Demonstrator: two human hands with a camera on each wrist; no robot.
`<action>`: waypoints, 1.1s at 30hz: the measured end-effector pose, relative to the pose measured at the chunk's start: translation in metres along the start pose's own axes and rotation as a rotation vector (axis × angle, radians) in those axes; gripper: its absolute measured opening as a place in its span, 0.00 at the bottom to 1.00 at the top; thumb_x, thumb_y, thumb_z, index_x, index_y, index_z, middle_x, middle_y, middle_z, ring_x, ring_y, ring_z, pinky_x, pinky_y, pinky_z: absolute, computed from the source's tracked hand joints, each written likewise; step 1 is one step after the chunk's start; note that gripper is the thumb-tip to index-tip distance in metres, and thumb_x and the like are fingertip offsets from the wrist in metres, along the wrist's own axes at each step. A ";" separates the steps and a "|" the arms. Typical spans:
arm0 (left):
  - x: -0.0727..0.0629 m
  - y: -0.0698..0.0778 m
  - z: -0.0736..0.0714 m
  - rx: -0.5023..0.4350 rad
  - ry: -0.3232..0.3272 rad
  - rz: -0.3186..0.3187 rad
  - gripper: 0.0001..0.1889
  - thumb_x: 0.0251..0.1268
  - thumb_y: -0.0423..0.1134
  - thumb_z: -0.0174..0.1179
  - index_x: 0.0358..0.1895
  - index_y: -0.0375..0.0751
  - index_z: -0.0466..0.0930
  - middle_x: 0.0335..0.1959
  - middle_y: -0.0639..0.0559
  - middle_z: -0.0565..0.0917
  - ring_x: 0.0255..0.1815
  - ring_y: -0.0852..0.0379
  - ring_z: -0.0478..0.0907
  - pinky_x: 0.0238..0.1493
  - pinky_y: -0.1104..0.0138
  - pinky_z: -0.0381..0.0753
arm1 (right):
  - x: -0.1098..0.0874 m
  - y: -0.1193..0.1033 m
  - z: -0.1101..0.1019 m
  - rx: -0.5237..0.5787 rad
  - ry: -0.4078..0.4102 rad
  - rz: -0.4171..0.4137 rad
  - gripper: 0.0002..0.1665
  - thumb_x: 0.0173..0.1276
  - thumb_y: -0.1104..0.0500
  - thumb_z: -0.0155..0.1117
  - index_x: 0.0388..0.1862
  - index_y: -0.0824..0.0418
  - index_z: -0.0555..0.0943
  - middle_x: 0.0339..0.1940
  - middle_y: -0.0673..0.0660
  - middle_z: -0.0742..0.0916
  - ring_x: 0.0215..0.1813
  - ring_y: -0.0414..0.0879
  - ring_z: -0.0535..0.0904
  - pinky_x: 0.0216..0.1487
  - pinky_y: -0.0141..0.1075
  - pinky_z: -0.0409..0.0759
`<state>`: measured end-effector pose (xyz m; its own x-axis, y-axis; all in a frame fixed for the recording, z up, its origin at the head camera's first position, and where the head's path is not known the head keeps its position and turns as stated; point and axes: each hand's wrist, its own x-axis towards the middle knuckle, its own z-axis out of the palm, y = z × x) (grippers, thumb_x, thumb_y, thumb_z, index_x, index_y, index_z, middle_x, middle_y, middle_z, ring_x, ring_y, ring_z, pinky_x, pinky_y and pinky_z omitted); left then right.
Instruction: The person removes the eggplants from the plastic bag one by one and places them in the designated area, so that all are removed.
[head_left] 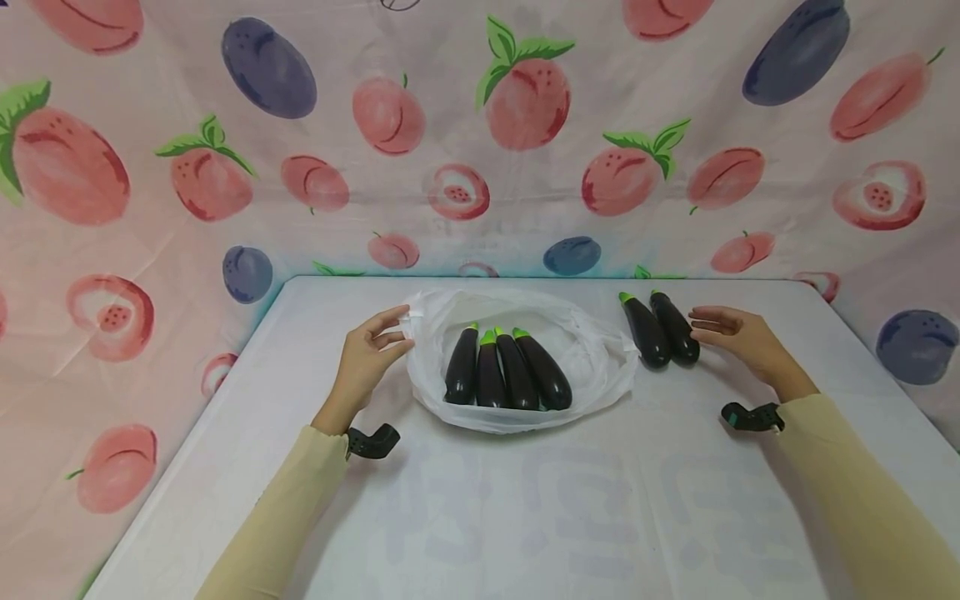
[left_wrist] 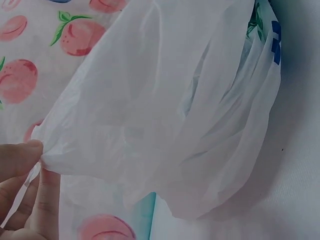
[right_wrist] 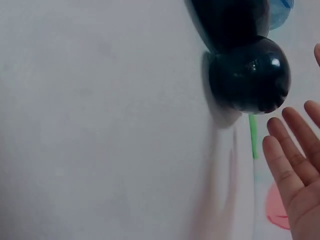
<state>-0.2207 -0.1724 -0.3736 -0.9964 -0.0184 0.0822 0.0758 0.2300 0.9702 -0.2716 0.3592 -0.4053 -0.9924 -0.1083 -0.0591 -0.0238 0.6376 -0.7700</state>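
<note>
A white plastic bag [head_left: 600, 367] lies with its mouth spread wide on the table, and several dark eggplants [head_left: 491, 375] with green stems rest side by side in it. My left hand [head_left: 365, 354] pinches the bag's left edge between thumb and fingers; the left wrist view shows the stretched plastic [left_wrist: 135, 110] at the fingertips [left_wrist: 32, 150]. To the right of the bag, two more eggplants [head_left: 647, 333] lie next to each other on the table. Beside the right one of them, my right hand [head_left: 738, 337] has its fingers extended and holds nothing, as the right wrist view shows.
A white cloth covers the table [head_left: 525, 508]. Behind it hangs a curtain [head_left: 450, 108] printed with peaches and plums, which also runs along both sides. Each wrist carries a small black camera mount [head_left: 373, 442].
</note>
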 end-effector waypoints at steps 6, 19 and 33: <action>-0.001 -0.001 -0.001 0.011 -0.011 0.011 0.27 0.58 0.27 0.61 0.64 0.42 0.71 0.60 0.43 0.73 0.45 0.66 0.77 0.43 0.80 0.78 | -0.003 -0.003 -0.003 -0.001 0.033 -0.121 0.38 0.64 0.49 0.63 0.67 0.66 0.66 0.60 0.49 0.80 0.48 0.16 0.71 0.43 0.12 0.71; -0.003 -0.002 -0.002 0.011 -0.041 0.018 0.28 0.59 0.27 0.60 0.64 0.41 0.70 0.62 0.43 0.72 0.44 0.69 0.77 0.44 0.79 0.79 | -0.010 -0.053 0.003 -0.068 -0.031 -0.199 0.35 0.62 0.52 0.66 0.66 0.61 0.67 0.60 0.67 0.78 0.49 0.18 0.73 0.44 0.14 0.73; -0.002 -0.004 -0.002 0.020 -0.034 0.010 0.28 0.58 0.27 0.61 0.64 0.42 0.71 0.61 0.43 0.73 0.44 0.68 0.77 0.43 0.80 0.79 | -0.003 -0.095 0.021 -0.015 -0.288 -0.308 0.34 0.63 0.57 0.65 0.65 0.68 0.68 0.58 0.70 0.78 0.52 0.32 0.80 0.49 0.18 0.76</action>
<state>-0.2193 -0.1752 -0.3768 -0.9963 0.0168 0.0840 0.0855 0.2492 0.9647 -0.2643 0.2830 -0.3449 -0.8642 -0.5031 -0.0044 -0.3178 0.5527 -0.7704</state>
